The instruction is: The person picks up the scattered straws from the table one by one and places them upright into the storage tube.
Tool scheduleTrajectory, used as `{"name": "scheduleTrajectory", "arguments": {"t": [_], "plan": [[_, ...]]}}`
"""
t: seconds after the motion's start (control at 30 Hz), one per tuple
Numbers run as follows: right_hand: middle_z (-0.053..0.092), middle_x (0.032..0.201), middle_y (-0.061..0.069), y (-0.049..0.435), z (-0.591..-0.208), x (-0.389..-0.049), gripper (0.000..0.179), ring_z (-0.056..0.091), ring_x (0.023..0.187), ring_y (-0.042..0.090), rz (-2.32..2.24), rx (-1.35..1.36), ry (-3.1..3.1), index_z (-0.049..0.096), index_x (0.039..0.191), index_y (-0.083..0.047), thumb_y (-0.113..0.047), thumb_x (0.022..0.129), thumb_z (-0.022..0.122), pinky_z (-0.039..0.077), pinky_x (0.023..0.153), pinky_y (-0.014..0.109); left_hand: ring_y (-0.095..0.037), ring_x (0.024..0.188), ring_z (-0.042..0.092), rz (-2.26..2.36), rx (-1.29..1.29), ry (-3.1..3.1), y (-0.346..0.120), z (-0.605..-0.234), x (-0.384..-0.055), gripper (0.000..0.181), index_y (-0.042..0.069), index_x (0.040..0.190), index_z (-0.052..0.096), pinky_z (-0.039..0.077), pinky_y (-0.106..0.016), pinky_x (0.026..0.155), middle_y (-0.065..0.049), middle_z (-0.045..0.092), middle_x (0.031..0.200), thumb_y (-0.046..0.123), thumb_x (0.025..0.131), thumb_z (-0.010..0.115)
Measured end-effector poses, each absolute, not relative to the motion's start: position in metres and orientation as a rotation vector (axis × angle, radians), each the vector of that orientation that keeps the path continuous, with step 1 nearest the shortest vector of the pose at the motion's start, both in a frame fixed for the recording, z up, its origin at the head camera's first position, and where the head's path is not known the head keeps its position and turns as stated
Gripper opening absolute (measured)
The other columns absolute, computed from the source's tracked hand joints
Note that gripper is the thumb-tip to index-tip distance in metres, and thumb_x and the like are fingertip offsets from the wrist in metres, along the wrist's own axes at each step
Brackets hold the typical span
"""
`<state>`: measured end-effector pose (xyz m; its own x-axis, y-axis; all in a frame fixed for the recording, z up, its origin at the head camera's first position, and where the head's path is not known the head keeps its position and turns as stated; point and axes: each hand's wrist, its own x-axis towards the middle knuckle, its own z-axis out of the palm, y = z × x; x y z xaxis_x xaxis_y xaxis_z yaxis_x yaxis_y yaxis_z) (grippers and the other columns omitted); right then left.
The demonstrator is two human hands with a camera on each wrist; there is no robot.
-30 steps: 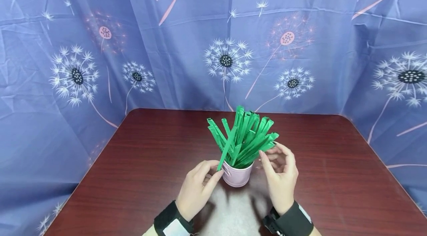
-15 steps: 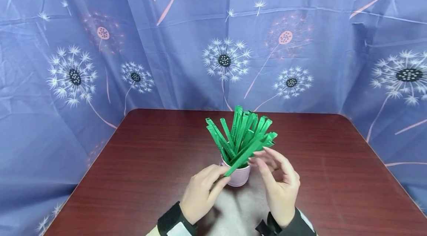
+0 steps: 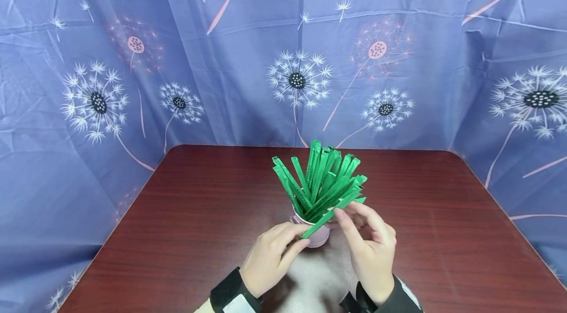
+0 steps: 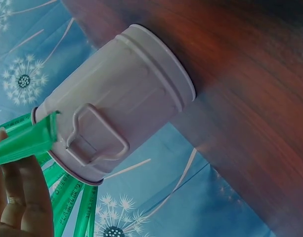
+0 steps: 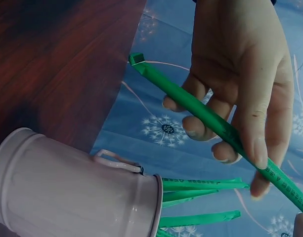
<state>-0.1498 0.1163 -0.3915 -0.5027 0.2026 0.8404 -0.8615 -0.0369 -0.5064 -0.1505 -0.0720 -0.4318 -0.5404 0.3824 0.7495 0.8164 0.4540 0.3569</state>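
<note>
A small pale pink bucket [image 3: 320, 240] with side handles stands on the table, full of slim green stick packets [image 3: 316, 175] that fan out above its rim. One stick packet [image 5: 200, 111] is out in front of the bucket, slanting up to the right. My left hand [image 3: 271, 256] pinches its lower end between thumb and fingers. Further up the same packet, my right hand [image 3: 371, 249] grips it between thumb and forefinger, its other fingers loosely bent. In the left wrist view, the packet's flat end [image 4: 45, 131] shows beside the bucket wall.
The dark red-brown wooden table [image 3: 212, 185] has a pale glare patch in front of the bucket. A blue cloth [image 3: 248, 81] printed with dandelions hangs behind and on both sides. Black bands [image 3: 235, 288] circle both wrists.
The stick packet has swung from steep to a low slant toward the right, its lower end still in my left hand. My right hand has moved in and taken hold of it.
</note>
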Motion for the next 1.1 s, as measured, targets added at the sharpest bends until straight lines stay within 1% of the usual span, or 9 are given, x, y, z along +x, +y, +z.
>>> {"name": "scheduleTrajectory", "arguments": {"t": [0.13,0.23,0.33,0.47,0.53,0.67,0.83,1.0,1.1], "plan": [[0.077,0.094,0.006,0.119,-0.389,-0.149,0.026,0.073,0.072,0.01,1.682,0.704,-1.389,0.064,0.101,0.023,0.031,0.077,0.057,0.055,0.066,0.017,-0.001,0.082,0.061,-0.995,-0.965,-2.155,-0.071,-0.433,-0.15,0.023,0.012,0.115,0.071,0.052,-0.017,0.073,0.007,0.071,0.096,0.018,0.093,0.067],[0.078,0.093,0.008,0.122,-0.385,-0.149,0.028,0.074,0.075,0.012,1.74,0.67,-1.318,0.065,0.103,0.023,0.031,0.078,0.055,0.056,0.068,0.018,-0.003,0.086,0.065,-1.024,-0.934,-2.189,-0.072,-0.436,-0.151,0.027,0.011,0.117,0.07,0.054,-0.019,0.076,0.005,0.072,0.098,0.021,0.092,0.068],[0.078,0.091,0.006,0.125,-0.382,-0.148,0.028,0.073,0.073,0.01,1.718,0.58,-1.286,0.067,0.104,0.021,0.029,0.079,0.057,0.055,0.068,0.016,-0.007,0.09,0.067,-1.072,-0.877,-2.238,-0.072,-0.439,-0.151,0.033,0.007,0.12,0.067,0.056,-0.022,0.076,0.0,0.072,0.101,0.023,0.091,0.069],[0.078,0.092,0.012,0.128,-0.378,-0.15,0.025,0.074,0.07,0.013,1.732,0.553,-1.166,0.065,0.103,0.024,0.029,0.08,0.057,0.057,0.067,0.019,-0.014,0.091,0.068,-1.138,-0.755,-2.312,-0.074,-0.443,-0.152,0.038,0.002,0.12,0.065,0.059,-0.026,0.074,-0.004,0.07,0.102,0.026,0.091,0.07],[0.077,0.091,0.017,0.129,-0.376,-0.152,0.025,0.074,0.07,0.017,1.755,0.581,-1.083,0.063,0.103,0.027,0.03,0.08,0.054,0.059,0.067,0.022,-0.017,0.09,0.068,-1.159,-0.69,-2.34,-0.074,-0.444,-0.153,0.04,0.001,0.121,0.064,0.059,-0.028,0.073,-0.004,0.069,0.101,0.027,0.09,0.07],[0.075,0.087,0.022,0.131,-0.373,-0.156,0.023,0.075,0.069,0.021,1.735,0.616,-1.001,0.061,0.101,0.029,0.031,0.08,0.053,0.06,0.068,0.026,-0.019,0.089,0.068,-1.159,-0.599,-2.361,-0.076,-0.445,-0.154,0.043,0.001,0.122,0.063,0.059,-0.034,0.073,-0.006,0.068,0.101,0.029,0.09,0.071],[0.075,0.086,0.018,0.134,-0.377,-0.161,0.019,0.074,0.07,0.016,1.633,0.594,-1.074,0.061,0.098,0.028,0.026,0.08,0.06,0.058,0.067,0.02,-0.018,0.092,0.067,-1.084,-0.53,-2.363,-0.078,-0.445,-0.154,0.045,0.002,0.123,0.063,0.057,-0.036,0.072,-0.007,0.069,0.102,0.029,0.088,0.073],[0.074,0.086,0.006,0.138,-0.388,-0.168,0.014,0.069,0.072,0.008,1.491,0.456,-1.291,0.063,0.091,0.026,0.026,0.076,0.064,0.054,0.068,0.015,-0.018,0.093,0.067,-1.045,-0.495,-2.378,-0.08,-0.444,-0.153,0.044,0.004,0.123,0.063,0.056,-0.035,0.073,-0.005,0.069,0.103,0.031,0.089,0.071],[0.072,0.08,0.003,0.141,-0.394,-0.173,0.012,0.065,0.072,0.005,1.387,0.364,-1.423,0.066,0.086,0.022,0.024,0.074,0.068,0.049,0.067,0.014,-0.018,0.094,0.067,-1.055,-0.479,-2.397,-0.08,-0.443,-0.152,0.044,0.004,0.124,0.064,0.056,-0.035,0.074,-0.005,0.069,0.103,0.033,0.09,0.07]]}}
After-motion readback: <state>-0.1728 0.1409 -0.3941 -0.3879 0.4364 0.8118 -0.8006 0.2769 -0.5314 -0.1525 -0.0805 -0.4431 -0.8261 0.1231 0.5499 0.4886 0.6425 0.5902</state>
